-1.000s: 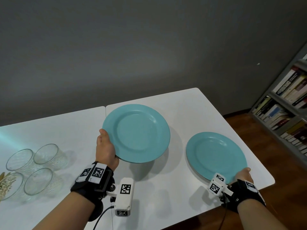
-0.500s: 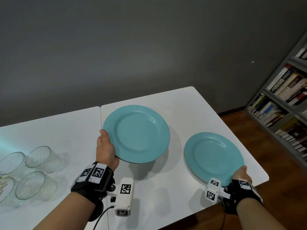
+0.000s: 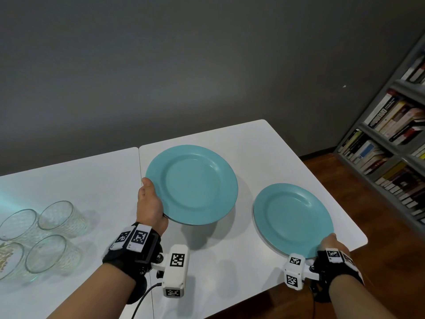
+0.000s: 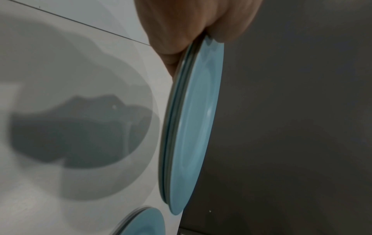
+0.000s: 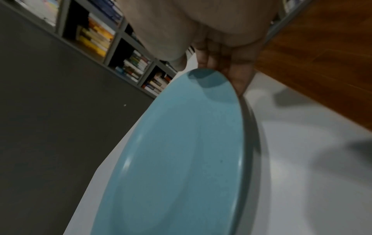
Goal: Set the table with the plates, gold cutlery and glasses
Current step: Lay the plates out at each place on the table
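My left hand [image 3: 150, 203] grips the near-left rim of a stack of teal plates [image 3: 192, 184], thumb on top, and holds it above the white table [image 3: 207, 261]; its shadow falls underneath. The left wrist view shows the layered rims of the stack [image 4: 193, 127] pinched by my left hand [image 4: 181, 23]. My right hand [image 3: 328, 244] holds a single teal plate [image 3: 293, 217] by its near rim, low over the table's right end. In the right wrist view, fingers [image 5: 237, 76] curl under that plate [image 5: 177, 159]. Whether it rests flat I cannot tell.
Several clear glasses [image 3: 34, 236] stand at the table's left, one holding gold cutlery [image 3: 4, 256] at the frame edge. A seam splits the two tabletops. A grey bookshelf [image 3: 391, 146] stands right, over a wooden floor. The grey wall is behind.
The view has drifted slightly, so the table sits a little further left in frame. Both hands keep the same hold on their plates, which have hardly moved.
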The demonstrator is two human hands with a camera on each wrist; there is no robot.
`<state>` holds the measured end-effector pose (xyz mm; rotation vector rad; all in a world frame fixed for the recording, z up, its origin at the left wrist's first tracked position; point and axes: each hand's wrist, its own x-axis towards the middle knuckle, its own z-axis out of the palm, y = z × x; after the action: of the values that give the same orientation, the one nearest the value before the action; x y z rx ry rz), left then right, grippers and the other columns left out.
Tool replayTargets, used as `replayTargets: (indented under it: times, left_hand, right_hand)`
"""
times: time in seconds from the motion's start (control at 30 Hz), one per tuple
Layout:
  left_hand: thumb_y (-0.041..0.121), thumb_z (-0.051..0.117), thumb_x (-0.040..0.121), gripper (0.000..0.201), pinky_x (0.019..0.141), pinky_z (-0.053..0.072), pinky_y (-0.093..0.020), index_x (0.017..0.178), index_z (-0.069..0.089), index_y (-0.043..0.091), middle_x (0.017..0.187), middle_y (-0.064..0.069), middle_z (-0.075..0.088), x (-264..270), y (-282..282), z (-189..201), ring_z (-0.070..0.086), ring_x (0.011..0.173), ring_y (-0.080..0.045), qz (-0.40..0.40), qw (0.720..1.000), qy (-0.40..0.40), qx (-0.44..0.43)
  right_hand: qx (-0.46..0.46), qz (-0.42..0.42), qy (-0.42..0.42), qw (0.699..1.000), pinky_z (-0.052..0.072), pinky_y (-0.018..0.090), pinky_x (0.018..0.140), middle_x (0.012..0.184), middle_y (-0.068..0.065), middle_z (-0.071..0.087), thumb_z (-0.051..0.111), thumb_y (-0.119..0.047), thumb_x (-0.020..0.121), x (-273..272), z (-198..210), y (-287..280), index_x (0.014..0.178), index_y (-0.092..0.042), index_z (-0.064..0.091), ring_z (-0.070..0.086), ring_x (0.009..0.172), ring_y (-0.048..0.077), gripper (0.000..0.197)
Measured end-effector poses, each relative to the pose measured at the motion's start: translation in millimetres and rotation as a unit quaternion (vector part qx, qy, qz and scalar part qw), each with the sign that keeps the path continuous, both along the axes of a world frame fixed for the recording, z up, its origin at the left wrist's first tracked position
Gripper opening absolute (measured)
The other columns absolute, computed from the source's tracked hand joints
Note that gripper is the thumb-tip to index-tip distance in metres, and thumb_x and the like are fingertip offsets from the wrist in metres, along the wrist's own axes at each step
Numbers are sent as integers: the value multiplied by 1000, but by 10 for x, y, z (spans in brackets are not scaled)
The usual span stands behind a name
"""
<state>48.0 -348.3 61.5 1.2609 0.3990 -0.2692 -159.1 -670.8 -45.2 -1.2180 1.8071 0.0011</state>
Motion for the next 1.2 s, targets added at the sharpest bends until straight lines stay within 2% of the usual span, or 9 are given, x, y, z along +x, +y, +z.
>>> replayTargets:
  times: [0.17,0.3,0.37,0.5,0.57,0.63,0.87,1.0,1.2]
  left_hand:
    - [54,27,96,52,89,49,-42,139,34,26,133,0,54,-64,82,15,56,116,-24,-5,1000,2,-4]
    - [56,27,96,53,84,52,-40,138,36,26,131,0,55,-158,227,30,57,114,-23,1,1000,4,-10]
    - [56,26,96,53,77,52,-36,138,37,26,131,0,56,-190,260,30,58,112,-22,-6,1000,4,-12]
    - [57,22,96,53,70,53,-33,134,43,25,123,0,61,-267,198,31,63,100,-19,-30,999,19,-23]
    - [58,23,95,52,67,51,-32,131,43,25,118,2,62,-338,218,45,63,96,-16,-29,998,30,-39]
    - [58,23,95,49,66,50,-32,128,44,27,110,3,63,-407,250,69,62,91,-15,-30,998,36,-52]
    - [48,28,99,46,71,50,-33,130,48,22,116,-1,62,-501,499,97,60,94,-20,15,994,49,-100]
    - [39,29,101,32,71,50,-34,103,58,26,101,1,66,-541,660,119,62,88,-17,2,992,24,-128]
    - [44,31,99,34,70,52,-37,122,49,26,118,-2,62,-412,1020,185,63,95,-21,26,993,-13,-117]
  right_hand:
    - [-27,27,-26,999,48,36,88,126,25,56,35,-41,94,69,135,42,133,-1,45,58,112,39,57]
    - [-98,31,20,994,38,47,101,137,28,42,45,-42,94,208,536,354,135,1,36,44,124,42,60]
    - [-160,79,-48,983,36,44,103,136,26,44,47,-35,96,414,689,530,134,-1,42,42,127,40,51]
    - [-90,183,-251,946,49,40,90,99,9,60,45,-43,96,893,867,1007,115,-8,57,58,97,29,42]
    - [-1,207,-339,918,50,37,83,99,5,63,40,-45,98,1066,946,1305,100,-17,59,59,91,24,34]
    - [48,213,-391,894,49,41,95,111,3,65,39,-47,97,1145,1036,1539,102,-21,62,62,103,23,34]
    - [-33,217,-411,885,44,42,105,131,-3,58,46,-32,97,1142,1134,1884,131,-24,54,56,119,18,36]
    - [-34,176,-429,885,50,42,98,120,1,63,48,-22,98,1146,1185,2082,125,-26,57,61,106,21,29]
    - [27,97,-477,873,51,36,82,110,10,62,48,-13,98,1225,1336,2368,116,-12,56,60,84,20,20]
